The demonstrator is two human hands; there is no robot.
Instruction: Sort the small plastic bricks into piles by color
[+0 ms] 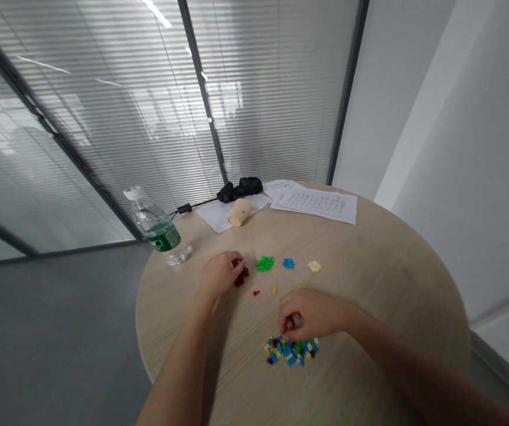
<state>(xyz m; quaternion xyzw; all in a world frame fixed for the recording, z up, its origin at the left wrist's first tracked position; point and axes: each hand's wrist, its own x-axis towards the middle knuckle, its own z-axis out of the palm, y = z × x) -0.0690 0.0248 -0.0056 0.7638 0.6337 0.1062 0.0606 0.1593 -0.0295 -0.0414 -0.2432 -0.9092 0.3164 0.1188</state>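
Note:
My left hand (223, 272) is closed, fingertips curled down at a small pile of dark brown toy bricks (240, 279); what its fingers hold is hidden. With thumb and fingers bent together, my right hand (308, 313) reaches over the near edge of a mixed pile of small toy bricks (290, 354) in blue, yellow, green, brown and white. Anything in its pinch is too small to make out. Sorted heaps of green bricks (264, 264), blue bricks (289, 263) and pale yellow bricks (313, 266) lie beyond. Between the hands are a red brick (255, 293) and a yellow brick (275, 290).
The round wooden table (383, 278) has a water bottle (157, 228) at its left edge. Toward the back are a paper cup (239, 212) on its side, a black folded umbrella (245, 187) and printed sheets (321, 202). Glass partitions with blinds stand behind.

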